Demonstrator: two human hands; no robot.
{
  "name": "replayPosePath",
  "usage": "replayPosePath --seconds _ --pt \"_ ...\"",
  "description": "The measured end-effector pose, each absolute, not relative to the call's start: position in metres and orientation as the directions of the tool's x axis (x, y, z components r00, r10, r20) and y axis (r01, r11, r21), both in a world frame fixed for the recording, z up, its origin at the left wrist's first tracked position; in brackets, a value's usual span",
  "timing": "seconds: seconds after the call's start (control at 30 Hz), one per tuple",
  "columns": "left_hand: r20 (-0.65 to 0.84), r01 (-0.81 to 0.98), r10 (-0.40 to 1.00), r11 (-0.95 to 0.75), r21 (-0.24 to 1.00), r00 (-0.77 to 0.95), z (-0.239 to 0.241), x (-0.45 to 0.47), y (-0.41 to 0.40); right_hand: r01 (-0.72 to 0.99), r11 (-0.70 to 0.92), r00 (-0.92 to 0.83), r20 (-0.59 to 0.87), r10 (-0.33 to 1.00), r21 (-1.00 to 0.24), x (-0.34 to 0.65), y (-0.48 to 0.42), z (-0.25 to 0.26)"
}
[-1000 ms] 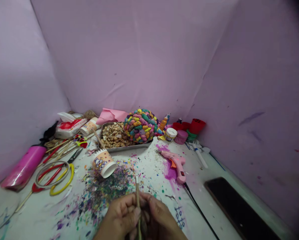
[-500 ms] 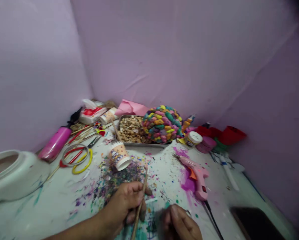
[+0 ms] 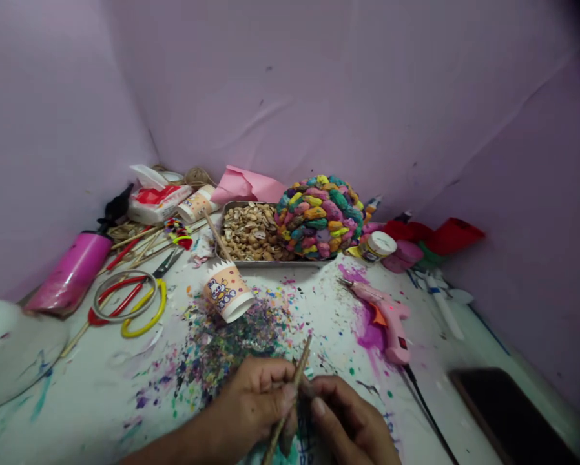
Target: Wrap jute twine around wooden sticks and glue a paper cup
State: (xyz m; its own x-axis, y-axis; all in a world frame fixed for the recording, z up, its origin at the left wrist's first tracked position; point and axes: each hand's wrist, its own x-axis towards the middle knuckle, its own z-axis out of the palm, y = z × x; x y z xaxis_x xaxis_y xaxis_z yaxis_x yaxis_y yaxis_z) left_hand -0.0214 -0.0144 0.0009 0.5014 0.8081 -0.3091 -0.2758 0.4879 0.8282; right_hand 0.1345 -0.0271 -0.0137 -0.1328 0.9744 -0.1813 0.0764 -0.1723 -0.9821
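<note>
My left hand (image 3: 256, 397) is closed around a thin brown stick (image 3: 304, 354), its tip slanting up and to the right. My right hand (image 3: 352, 420) is pinched close beside the left fingertips, near the stick; what lies between its fingers is hidden. Beyond the hands, a patterned paper cup (image 3: 228, 294) with a zigzag-cut edge lies tipped over on the paint-spattered white table (image 3: 110, 387). A pink glue gun (image 3: 384, 316) lies to the right, its black cord running toward me.
At the back, a metal tray (image 3: 265, 263) holds nut shells (image 3: 251, 229) and a multicoloured ball-like piece (image 3: 319, 216). Scissors (image 3: 142, 303), a tape ring (image 3: 110, 309) and a pink pump (image 3: 72, 271) lie left. A dark phone-like slab (image 3: 507, 413) is at right.
My right hand has moved left and up to meet the left hand at the stick. The camera view has shifted slightly, and the left hand sits a little further right.
</note>
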Motion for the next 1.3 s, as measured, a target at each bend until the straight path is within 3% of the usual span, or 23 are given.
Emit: replayPosePath --seconds 0.23,0.37,0.8,1.3 --pt "-0.313 -0.187 0.814 0.448 0.874 0.489 0.008 -0.014 -0.016 -0.204 -0.337 0.0 -0.344 0.939 -0.919 0.136 -0.011 -0.005" --pt "-0.305 -0.088 0.844 0.38 0.921 0.441 0.015 -0.01 -0.019 -0.334 -0.348 -0.003 -0.368 0.93 -0.876 0.133 -0.003 0.006" --pt "-0.326 0.057 0.838 0.336 0.94 0.439 0.012 -0.009 -0.02 -0.291 -0.267 -0.053 -0.264 0.963 -0.919 0.134 -0.003 0.0" --pt "-0.337 0.166 0.829 0.293 0.942 0.447 0.012 -0.005 -0.02 -0.074 -0.174 0.013 -0.176 0.984 -0.982 0.14 0.0 0.006"
